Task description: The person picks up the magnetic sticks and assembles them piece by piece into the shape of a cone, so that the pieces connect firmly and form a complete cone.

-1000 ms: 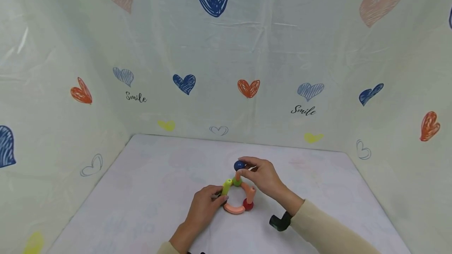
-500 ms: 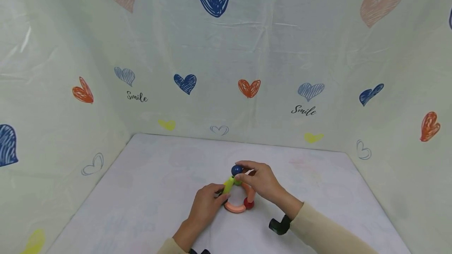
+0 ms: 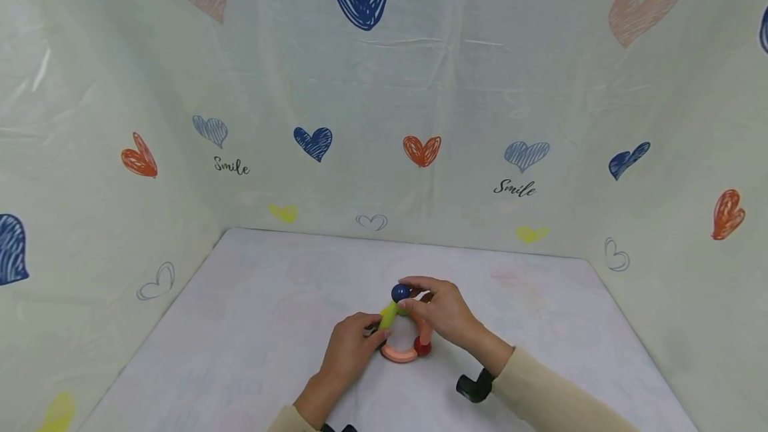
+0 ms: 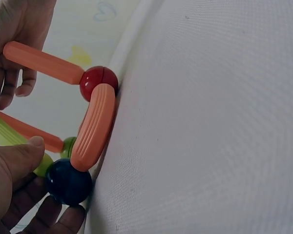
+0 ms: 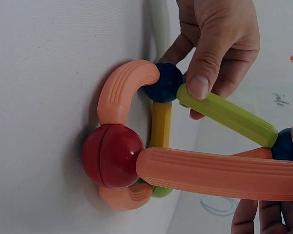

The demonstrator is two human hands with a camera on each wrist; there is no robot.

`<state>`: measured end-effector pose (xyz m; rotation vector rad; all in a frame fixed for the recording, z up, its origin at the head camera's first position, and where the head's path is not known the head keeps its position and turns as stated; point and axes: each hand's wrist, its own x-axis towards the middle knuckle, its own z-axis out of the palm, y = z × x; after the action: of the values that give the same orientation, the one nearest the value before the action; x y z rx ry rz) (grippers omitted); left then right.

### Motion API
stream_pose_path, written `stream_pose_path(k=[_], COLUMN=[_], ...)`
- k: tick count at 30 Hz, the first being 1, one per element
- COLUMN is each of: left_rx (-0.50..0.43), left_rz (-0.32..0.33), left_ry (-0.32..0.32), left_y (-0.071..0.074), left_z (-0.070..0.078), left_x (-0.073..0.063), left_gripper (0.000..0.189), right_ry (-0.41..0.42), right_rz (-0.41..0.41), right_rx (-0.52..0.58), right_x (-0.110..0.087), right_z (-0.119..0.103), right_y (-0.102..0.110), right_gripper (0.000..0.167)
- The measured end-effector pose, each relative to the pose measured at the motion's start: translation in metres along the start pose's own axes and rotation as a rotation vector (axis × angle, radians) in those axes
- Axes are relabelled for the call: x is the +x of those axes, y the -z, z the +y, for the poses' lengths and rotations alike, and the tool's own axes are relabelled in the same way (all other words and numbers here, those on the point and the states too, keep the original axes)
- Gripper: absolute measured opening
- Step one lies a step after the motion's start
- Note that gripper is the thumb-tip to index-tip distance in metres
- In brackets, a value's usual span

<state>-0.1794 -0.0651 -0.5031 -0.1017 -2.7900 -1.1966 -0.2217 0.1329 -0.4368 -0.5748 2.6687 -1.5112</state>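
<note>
A ring of magnetic sticks and balls lies on the table, with straight sticks rising from it. My left hand [image 3: 353,349] pinches the yellow-green stick [image 5: 229,114] low down, its fingers beside the dark blue ball [image 4: 68,181] at the base. My right hand [image 3: 447,309] pinches the upper blue ball [image 3: 401,293], which meets the yellow-green stick's top end. Behind, an orange stick [image 4: 31,131] slopes from that ball to the green ball [image 4: 68,146]. Another straight orange stick [image 5: 219,173] leans up from the red ball [image 5: 113,156], its top end near my right hand.
Curved orange sticks [image 3: 399,355] and a yellow stick [image 5: 160,124] form the ring. A white table [image 3: 270,325] lies beneath it, and a sheet printed with hearts [image 3: 456,99] hangs around. Dark wrist gear [image 3: 475,385] sits at the right wrist.
My right hand has brought the upper blue ball down and slightly left onto the yellow-green stick's top. That stick now leans further right. My left hand has shifted only slightly.
</note>
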Motion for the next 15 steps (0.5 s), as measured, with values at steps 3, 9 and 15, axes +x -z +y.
stream_pose_path(k=[3,9,15], left_rx=[0.004,0.006,0.003], left_rz=[0.003,0.014,0.016], left_ry=[0.002,0.001,0.009], left_y=[-0.0005,-0.0011,-0.0017], left_z=[0.0006,0.0019,0.0022], left_x=[0.0001,0.0001,-0.0001], left_gripper=[0.032,0.031,0.03], right_ry=[-0.003,-0.018,-0.029], right_rz=[0.006,0.015,0.022], right_rx=[0.006,0.017,0.021], right_x=[-0.0002,-0.0009,-0.0024], right_z=[0.001,0.0029,0.0034], right_y=[-0.0003,-0.0011,-0.0015], right_gripper=[0.038,0.036,0.036])
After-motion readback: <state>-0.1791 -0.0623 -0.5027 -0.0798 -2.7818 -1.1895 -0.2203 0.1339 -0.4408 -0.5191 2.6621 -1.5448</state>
